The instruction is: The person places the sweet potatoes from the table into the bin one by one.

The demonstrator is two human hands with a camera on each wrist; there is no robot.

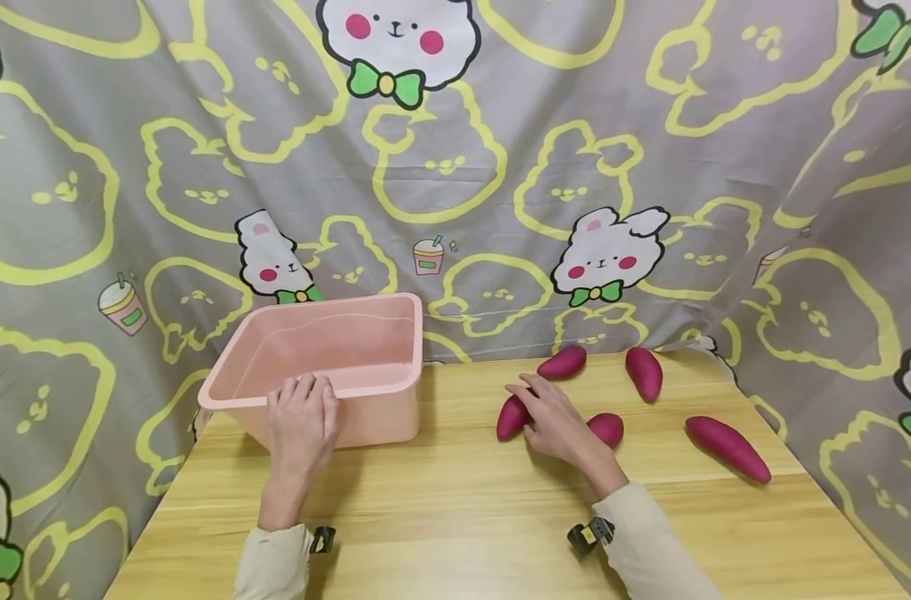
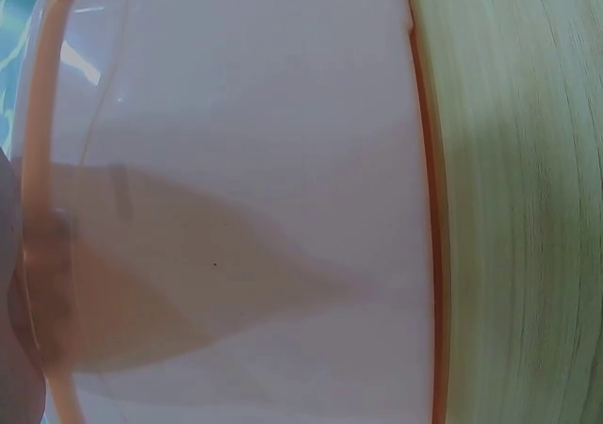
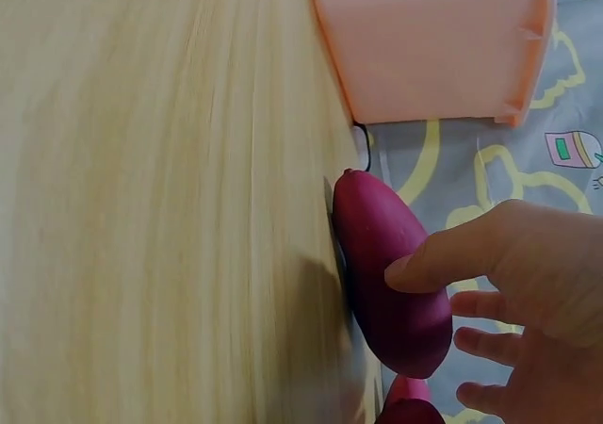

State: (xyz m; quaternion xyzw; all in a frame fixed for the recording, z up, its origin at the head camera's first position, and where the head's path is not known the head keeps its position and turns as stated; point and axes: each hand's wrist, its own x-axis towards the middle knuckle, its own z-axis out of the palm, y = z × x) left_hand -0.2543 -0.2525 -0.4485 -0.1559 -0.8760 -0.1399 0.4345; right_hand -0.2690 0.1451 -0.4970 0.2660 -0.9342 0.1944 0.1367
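A pink plastic bin stands on the left of the table. My left hand grips its near rim, fingers curled over the edge; the left wrist view shows the bin's outer wall close up. A purple sweet potato lies on the table right of the bin. Over it is my right hand. In the right wrist view, the thumb overlaps this sweet potato while the other fingers stay spread along its edge, not wrapped round it. Whether the thumb presses on it I cannot tell.
More sweet potatoes lie around the right hand: one behind it, one partly covered by it, one at the back right and a long one farther right. A patterned curtain hangs behind the wooden table.
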